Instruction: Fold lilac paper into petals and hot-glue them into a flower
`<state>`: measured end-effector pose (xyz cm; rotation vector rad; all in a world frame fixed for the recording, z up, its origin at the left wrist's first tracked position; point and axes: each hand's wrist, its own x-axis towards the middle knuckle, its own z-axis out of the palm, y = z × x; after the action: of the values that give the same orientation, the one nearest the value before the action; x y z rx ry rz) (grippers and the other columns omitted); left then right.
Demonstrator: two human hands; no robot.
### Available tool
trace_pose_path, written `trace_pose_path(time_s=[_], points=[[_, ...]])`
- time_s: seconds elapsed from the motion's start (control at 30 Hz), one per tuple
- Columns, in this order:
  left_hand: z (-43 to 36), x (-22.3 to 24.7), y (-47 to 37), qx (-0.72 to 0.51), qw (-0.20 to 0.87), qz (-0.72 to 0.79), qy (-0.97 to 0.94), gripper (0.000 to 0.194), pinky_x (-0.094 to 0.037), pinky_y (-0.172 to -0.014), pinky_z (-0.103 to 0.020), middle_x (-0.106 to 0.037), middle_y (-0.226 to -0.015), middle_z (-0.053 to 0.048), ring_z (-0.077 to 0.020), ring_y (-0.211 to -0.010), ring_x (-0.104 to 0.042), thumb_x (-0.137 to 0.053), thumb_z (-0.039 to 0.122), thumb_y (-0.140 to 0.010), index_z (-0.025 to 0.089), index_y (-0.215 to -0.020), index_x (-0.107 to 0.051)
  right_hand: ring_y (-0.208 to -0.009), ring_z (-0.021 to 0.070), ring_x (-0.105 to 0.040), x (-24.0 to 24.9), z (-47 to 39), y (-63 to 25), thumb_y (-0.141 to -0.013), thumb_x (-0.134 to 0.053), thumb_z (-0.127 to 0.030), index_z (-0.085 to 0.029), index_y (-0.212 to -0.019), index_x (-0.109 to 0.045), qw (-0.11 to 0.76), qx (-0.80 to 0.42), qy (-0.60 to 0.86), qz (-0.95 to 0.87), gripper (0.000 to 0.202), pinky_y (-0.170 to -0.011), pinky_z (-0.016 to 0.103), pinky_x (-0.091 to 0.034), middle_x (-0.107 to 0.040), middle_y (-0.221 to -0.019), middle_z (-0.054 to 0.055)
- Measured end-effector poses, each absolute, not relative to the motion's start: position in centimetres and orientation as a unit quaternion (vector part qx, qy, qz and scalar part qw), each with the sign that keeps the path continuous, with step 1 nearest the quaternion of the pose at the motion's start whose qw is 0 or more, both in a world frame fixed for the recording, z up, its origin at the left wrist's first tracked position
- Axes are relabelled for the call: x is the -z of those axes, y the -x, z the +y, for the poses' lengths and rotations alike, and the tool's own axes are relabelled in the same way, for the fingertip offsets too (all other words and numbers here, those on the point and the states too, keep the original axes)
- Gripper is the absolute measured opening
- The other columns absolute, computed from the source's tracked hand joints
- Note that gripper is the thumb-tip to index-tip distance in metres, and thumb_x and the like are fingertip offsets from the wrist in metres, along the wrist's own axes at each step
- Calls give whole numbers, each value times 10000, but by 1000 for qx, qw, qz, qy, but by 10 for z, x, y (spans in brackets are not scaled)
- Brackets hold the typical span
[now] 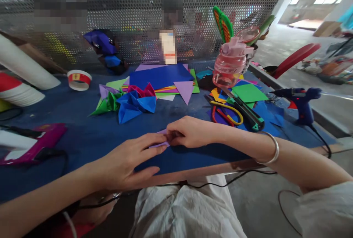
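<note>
A small piece of purple paper (pixel 160 143) lies on the blue tabletop near the front edge, mostly covered by fingers. My left hand (pixel 129 157) is open, its fingers stretched out and the foremost fingertips resting on the paper. From the right, my right hand (pixel 190 131) has its fingers curled into a pinch at the paper's right end. Just beyond the hands sit folded paper pieces: a blue one (pixel 135 105), a green one (pixel 110 102) and a pink one (pixel 143 90). Behind them is a stack of coloured paper with a blue sheet (pixel 162 75) on top and a purple triangle (pixel 184 90).
At right lie a utility knife (pixel 245 111), yellow-and-red-handled scissors (pixel 227 115), paper scraps (pixel 249 93) and a blue glue gun (pixel 299 100). A pink bottle (pixel 230 63) stands behind. To the left are a paper cup (pixel 79 80) and a magenta device (pixel 41 142). Perforated metal panel (pixel 124 17) backs the table.
</note>
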<state>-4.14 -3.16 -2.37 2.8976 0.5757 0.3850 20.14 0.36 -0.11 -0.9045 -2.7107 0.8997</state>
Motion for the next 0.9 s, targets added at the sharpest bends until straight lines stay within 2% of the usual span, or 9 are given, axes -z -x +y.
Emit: trace_pose_path(time_s=[0.3,0.5,0.9], points=[[-37,21,52,-114,75,202,-970,528,-461,-1067,-437,-493,-1458,-116,-273,-1335,-470,-545,192,-876,217,-1398,-467,-687,114,-523,2,2,-205,-835,-613,-80,-124,-876,-655,90,-302,296,-902,73,-634,223,-340,-645,-802,21],[-46,20,62,-116,79,237,-961,453,-468,-1065,-395,-500,-1456,-101,-255,-1329,-481,-538,187,-891,210,-1343,-528,-641,97,-499,3,1,-206,-831,-621,-69,-126,-859,-647,95,-309,294,-899,69,-618,213,-335,-610,-734,-5],[-56,25,72,-137,59,253,-956,427,-439,-1088,-436,-521,-1440,-87,-260,-1328,-480,-523,207,-903,235,-1329,-518,-688,108,-510,5,1,-206,-842,-634,-102,-132,-854,-638,100,-303,297,-900,33,-631,216,-335,-622,-774,7]])
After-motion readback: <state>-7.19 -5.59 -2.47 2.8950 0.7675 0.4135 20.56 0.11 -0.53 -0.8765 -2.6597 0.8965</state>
